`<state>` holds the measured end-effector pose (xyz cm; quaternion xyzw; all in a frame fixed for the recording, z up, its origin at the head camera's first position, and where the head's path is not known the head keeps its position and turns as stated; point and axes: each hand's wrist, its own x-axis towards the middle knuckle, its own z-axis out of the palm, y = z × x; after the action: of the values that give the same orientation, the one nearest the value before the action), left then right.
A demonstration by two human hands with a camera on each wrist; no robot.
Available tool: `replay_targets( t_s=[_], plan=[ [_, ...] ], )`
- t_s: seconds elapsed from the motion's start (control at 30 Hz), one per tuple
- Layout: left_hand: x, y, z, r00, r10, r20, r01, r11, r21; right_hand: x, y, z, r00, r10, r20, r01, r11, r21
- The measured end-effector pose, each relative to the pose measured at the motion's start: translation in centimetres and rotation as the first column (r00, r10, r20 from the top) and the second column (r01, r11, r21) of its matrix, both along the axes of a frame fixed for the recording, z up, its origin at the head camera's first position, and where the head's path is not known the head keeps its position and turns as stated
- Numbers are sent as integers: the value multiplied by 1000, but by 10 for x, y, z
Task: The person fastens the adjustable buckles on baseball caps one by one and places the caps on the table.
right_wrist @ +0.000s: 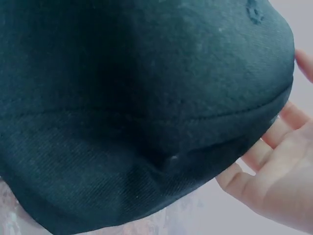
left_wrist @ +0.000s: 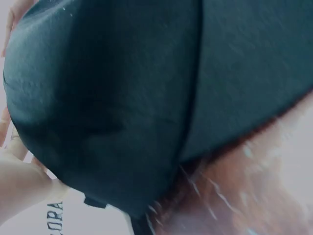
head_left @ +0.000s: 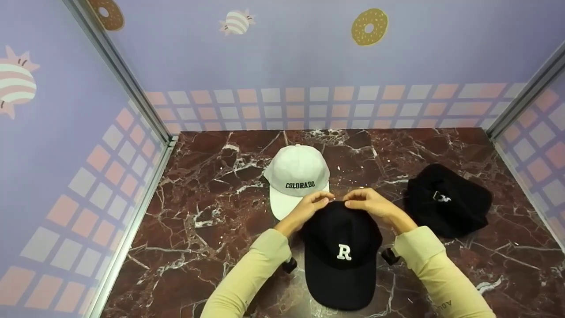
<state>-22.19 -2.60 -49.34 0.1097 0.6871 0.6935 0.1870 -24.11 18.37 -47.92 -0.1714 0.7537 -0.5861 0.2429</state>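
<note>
In the head view a black baseball cap with a white letter R has its brim towards me. My left hand holds the far left of its crown, thumb on the near side and fingers arched over the back. On the far right my right hand holds it likewise. The right wrist view shows fingers curved behind the cap's edge. Black fabric fills much of the left wrist view, the left hand at its edge. Just beyond the hands sits a white cap lettered COLORADO, partly covered by the left hand.
Another black cap, slumped with a small buckle showing, lies to the right of my right hand. All stand on a dark red marbled tabletop. Patterned purple panels enclose the back and both sides.
</note>
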Motion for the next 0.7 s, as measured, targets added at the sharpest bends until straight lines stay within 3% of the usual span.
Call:
replay_targets(
  t_s=[0.13,0.43,0.7],
  plan=[
    [-7,-9,-19,1000,11,-27,-11,1000,-22,1,3,1,999,30,34,-30,999,-15],
    [5,-31,-9,999,48,-15,-50,984,-170,-3,17,0,992,119,48,-106,972,-210],
    [5,-44,-13,996,26,-85,-43,979,-198,-9,30,1,989,72,130,-29,950,-312]
  ],
)
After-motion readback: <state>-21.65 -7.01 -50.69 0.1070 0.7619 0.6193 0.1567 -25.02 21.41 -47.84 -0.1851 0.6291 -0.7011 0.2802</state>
